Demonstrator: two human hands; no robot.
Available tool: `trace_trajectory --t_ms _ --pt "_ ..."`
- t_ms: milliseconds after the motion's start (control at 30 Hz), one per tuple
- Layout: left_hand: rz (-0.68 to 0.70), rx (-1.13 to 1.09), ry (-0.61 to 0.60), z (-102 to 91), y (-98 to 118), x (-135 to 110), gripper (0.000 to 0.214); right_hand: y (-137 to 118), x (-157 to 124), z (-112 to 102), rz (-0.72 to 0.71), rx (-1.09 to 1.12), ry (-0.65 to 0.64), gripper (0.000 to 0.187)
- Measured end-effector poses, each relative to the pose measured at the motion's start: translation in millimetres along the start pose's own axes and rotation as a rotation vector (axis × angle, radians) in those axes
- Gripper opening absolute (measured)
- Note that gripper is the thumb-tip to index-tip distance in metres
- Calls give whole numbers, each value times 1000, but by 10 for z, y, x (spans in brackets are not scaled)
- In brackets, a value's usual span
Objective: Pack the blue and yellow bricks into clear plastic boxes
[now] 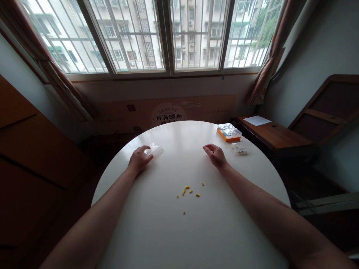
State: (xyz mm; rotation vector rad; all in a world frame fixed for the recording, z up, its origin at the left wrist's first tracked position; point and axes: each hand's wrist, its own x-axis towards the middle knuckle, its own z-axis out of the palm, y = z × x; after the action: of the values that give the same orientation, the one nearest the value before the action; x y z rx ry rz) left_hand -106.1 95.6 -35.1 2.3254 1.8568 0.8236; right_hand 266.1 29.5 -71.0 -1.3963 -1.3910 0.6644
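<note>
On the far left part of the white round table [157,231], my left hand [139,160] has its thumb and forefinger apart. A crumpled clear plastic bag [156,150] lies right at these fingertips; whether they touch it I cannot tell. My right hand [215,154] rests on its side at the right, fingers curled in and pressed together. What they hold, if anything, is too small or hidden to make out. Between my forearms several small yellow pieces lie scattered, among them a short yellow cylinder [187,187] and another yellow piece [198,195].
Beyond my right hand stands an orange box with a clear lid [229,132]. A small clear packet [239,148] lies just in front of it. Off the table's right side is a wooden desk [276,136] with a white sheet of paper [257,120]. A barred window [168,37] fills the far wall.
</note>
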Motion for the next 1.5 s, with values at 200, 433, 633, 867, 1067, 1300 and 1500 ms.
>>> trace_trajectory --t_ms 200,433,633,867,1067,1300,1500 --pt "190 -128 -108 131 526 -272 38 -86 -36 21 -28 15 -141 30" --pt "249 -270 -172 292 1294 -601 36 -167 -110 -40 -115 192 -452 76" --pt "229 -408 -223 122 1385 -731 36 -247 -207 -68 -120 328 -638 83" --pt "272 -573 -294 -53 1344 -775 32 -432 -375 3 36 563 -680 71" --pt "309 -479 -241 -98 1363 -784 47 -564 -488 60 -20 647 -667 79" --pt "269 -448 -249 -123 1404 -850 63 -652 -587 73 -107 586 -631 82" --pt "354 -461 -261 -167 1388 -836 64 -737 -616 -21 -137 550 -713 75"
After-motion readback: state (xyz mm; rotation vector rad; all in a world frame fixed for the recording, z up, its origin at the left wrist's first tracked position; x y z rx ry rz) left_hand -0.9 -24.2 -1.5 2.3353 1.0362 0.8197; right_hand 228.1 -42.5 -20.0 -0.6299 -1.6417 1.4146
